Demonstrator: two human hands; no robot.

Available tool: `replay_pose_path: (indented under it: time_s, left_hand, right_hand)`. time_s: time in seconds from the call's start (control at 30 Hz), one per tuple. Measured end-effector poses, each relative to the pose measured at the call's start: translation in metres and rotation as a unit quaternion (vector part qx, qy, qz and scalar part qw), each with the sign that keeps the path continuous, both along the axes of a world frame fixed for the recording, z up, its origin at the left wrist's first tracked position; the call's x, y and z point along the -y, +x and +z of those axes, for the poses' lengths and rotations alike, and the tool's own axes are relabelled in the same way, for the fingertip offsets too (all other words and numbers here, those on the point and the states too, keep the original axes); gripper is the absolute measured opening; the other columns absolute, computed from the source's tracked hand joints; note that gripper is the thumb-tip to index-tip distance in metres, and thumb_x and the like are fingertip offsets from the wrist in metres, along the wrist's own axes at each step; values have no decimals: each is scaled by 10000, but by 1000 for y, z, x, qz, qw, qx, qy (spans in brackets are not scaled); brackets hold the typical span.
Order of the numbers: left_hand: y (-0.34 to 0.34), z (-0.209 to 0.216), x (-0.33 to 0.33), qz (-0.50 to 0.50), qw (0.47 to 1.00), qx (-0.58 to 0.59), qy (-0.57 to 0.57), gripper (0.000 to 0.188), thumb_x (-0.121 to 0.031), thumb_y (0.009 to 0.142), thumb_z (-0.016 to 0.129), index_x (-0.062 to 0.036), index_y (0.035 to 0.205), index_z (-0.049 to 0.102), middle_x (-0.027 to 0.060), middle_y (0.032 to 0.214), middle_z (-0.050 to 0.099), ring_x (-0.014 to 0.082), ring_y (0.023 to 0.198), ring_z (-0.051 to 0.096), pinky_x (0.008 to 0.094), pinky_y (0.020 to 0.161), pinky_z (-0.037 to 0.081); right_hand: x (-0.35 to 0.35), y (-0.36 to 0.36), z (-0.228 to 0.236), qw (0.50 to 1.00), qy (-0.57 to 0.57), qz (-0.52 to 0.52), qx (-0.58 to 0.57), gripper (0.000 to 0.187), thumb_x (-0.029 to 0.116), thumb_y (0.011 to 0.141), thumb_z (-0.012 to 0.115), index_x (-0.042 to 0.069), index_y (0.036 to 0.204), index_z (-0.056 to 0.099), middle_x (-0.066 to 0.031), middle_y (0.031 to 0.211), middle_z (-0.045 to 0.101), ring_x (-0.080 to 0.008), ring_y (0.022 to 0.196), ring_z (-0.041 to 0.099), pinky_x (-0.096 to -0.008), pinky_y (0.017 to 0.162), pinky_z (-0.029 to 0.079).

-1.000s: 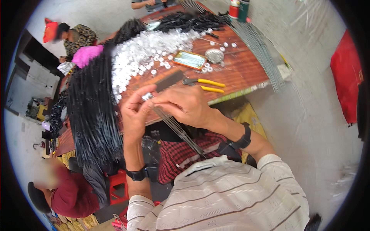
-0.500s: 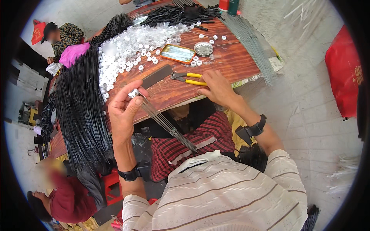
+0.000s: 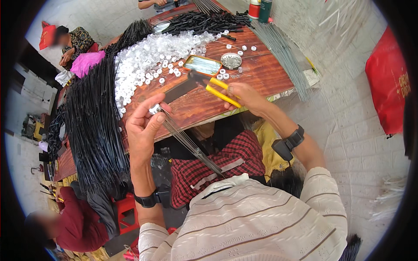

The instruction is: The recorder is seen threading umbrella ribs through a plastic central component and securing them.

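My left hand (image 3: 146, 119) is closed on a bundle of thin metal rods (image 3: 187, 142), with small white plastic caps (image 3: 154, 109) at the upper end by my fingertips. The rods slant down to the right toward the red checked cloth (image 3: 202, 174) on my lap. My right hand (image 3: 244, 95) grips the yellow handles of a pair of pliers (image 3: 221, 92), held above the table's near edge. Their dark jaws point up and left, over the end of a dark flat block (image 3: 180, 90) on the wooden table (image 3: 261, 69).
White ring caps and clear plastic pieces (image 3: 150, 52) lie heaped across the table. Beyond my left hand hang long black rods (image 3: 93, 122). An orange-rimmed tin (image 3: 203, 65) and a round dish (image 3: 230, 61) stand behind the pliers. Other people sit at the left and far edge.
My right hand has lifted the pliers off the table, and their handles have spread apart. The left hand still holds the rods in nearly the same place.
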State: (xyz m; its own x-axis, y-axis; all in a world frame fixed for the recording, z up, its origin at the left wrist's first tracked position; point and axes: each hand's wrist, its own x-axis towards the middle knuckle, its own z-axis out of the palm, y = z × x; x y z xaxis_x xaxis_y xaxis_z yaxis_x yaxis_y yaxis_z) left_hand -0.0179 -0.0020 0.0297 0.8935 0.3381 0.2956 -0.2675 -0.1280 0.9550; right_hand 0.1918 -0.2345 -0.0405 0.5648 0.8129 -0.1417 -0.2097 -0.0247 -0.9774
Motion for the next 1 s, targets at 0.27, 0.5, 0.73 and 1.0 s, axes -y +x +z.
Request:
replay_pose_path:
  time_s: [0.27, 0.5, 0.73, 1.0]
  left_hand:
    - [4, 9, 9, -14, 1000, 3, -21, 507, -78, 880, 691, 61, 1328, 500, 111, 1057, 650, 140, 949, 630, 244, 831, 502]
    - [5, 10, 16, -1, 1000, 0, -25, 485, -125, 870, 713, 58, 1280, 531, 111, 1056, 660, 152, 944, 648, 266, 841, 517]
    - [2, 10, 13, 5, 1000, -15, -4, 453, -147, 872, 723, 57, 1238, 552, 94, 995, 688, 144, 889, 664, 272, 811, 531]
    - [2, 8, 16, 16, 1000, -9, -11, 405, -100, 878, 705, 54, 1224, 561, 102, 1012, 689, 145, 901, 661, 277, 832, 527]
  right_hand:
    - [-2, -28, 92, 850, -64, 45, 521, 268, 313, 923, 632, 48, 959, 654, -68, 785, 644, -219, 687, 647, -341, 621, 498]
    - [-3, -23, 117, 631, -29, -5, 775, 177, 135, 802, 650, 72, 968, 644, -67, 1026, 605, -264, 928, 595, -388, 752, 489]
    - [-9, -24, 132, 508, -3, -27, 861, 190, 126, 767, 656, 67, 947, 652, -64, 1069, 597, -243, 969, 573, -390, 840, 459]
    - [-13, -31, 148, 443, -23, -29, 896, 147, 130, 761, 649, 65, 892, 664, -64, 998, 595, -228, 950, 569, -371, 841, 449]
